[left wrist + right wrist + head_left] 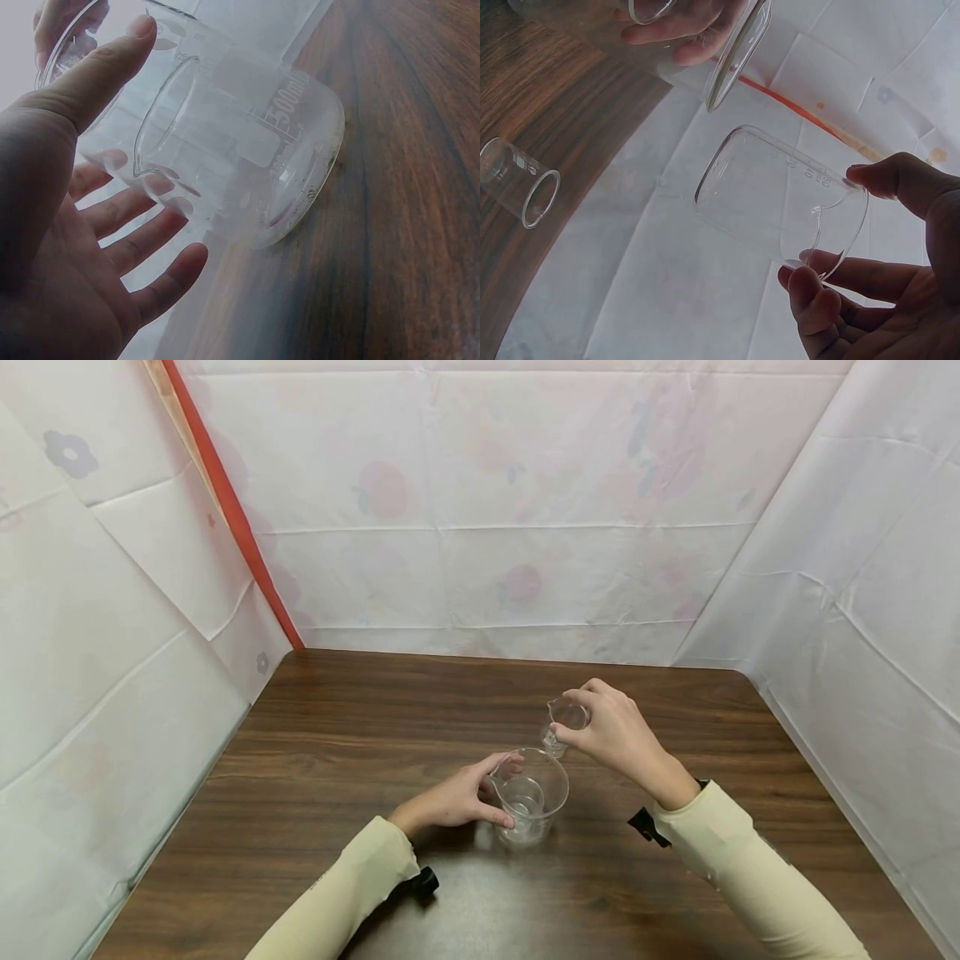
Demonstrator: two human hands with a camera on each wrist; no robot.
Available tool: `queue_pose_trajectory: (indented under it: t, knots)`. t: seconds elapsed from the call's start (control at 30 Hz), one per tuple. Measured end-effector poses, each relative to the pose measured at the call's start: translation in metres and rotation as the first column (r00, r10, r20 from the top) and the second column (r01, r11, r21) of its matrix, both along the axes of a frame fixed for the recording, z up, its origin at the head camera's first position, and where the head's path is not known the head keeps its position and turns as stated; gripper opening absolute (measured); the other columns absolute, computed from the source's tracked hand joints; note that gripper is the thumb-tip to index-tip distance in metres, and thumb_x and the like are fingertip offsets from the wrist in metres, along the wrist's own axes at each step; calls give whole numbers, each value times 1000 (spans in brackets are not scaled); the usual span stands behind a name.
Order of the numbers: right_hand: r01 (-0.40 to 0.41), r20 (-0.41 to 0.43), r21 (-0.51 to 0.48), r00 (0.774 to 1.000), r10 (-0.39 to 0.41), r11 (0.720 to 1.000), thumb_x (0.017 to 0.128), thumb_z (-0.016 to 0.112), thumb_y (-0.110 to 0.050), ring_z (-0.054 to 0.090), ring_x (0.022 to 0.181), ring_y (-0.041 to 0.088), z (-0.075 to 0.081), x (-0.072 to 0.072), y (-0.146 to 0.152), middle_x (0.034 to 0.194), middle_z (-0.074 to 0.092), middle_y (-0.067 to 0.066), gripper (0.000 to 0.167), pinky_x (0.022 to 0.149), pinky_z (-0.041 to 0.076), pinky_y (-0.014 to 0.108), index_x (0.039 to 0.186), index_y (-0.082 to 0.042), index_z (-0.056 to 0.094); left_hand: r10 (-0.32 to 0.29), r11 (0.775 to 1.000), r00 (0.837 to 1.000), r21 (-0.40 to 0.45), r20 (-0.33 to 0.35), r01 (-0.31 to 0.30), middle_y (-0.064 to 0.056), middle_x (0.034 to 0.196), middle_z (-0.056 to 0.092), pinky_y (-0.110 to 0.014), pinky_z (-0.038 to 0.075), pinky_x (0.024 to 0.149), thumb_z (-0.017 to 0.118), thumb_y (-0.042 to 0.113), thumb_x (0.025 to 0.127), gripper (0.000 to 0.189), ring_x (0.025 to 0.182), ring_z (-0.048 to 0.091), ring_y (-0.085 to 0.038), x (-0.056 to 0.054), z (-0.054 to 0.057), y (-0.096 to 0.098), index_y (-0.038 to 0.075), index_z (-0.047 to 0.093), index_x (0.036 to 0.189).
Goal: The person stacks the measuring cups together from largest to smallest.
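A large clear glass beaker marked 500 mL in the left wrist view stands upright on the table. My left hand holds its side, thumb at the front and fingers around the far side. Inside it is a smaller beaker. Above the table, my right hand pinches a small glass beaker by the rim between thumb and fingers. That beaker looks empty, and its base hangs clear of everything. Another, still smaller beaker stands on the table behind the large one, partly hidden in the head view.
The brown wood-grain table reaches back to a white printed curtain. More white sheeting hangs at both sides. A red strip runs down the left rear corner. Black straps with small dark mounts sit at both wrists.
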State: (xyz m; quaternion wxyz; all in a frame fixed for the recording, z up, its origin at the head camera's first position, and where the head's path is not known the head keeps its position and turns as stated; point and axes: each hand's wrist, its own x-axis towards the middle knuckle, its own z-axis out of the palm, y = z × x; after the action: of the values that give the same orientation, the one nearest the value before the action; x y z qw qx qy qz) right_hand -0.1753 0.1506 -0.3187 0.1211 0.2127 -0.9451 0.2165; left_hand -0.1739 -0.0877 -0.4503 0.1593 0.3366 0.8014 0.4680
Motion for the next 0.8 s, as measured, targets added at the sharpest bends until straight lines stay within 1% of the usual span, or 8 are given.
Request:
queue_pose_trajectory:
  t: [0.2, 0.33, 0.8]
  knots:
    - [-12, 2, -9, 1000, 12, 1000, 79, 77, -24, 53, 69, 18, -1, 2, -1, 94, 64, 10, 39, 63, 41, 33, 110, -2, 71, 10, 1000, 1000, -2, -9, -10, -5, 146, 51, -30, 48, 94, 82, 29, 79, 88, 126, 54, -19, 0, -2, 0, 15, 33, 150]
    - [-18, -3, -10, 1000, 18, 1000, 79, 77, -24, 53, 69, 17, -1, 2, -1, 93, 64, 10, 37, 63, 41, 32, 109, -3, 71, 14, 1000, 1000, -5, -8, -14, -4, 146, 51, -30, 48, 94, 82, 29, 79, 88, 124, 55, -19, 0, -3, 0, 16, 33, 150]
    - [-30, -28, -25, 999, 29, 999, 78, 78, -24, 55, 69, 17, -2, 5, -2, 91, 64, 10, 37, 62, 43, 33, 108, -3, 72, 10, 1000, 1000, -3, -2, -10, -6, 146, 50, -33, 48, 96, 82, 30, 79, 88, 129, 51, -20, 1, -3, -1, 13, 33, 150]
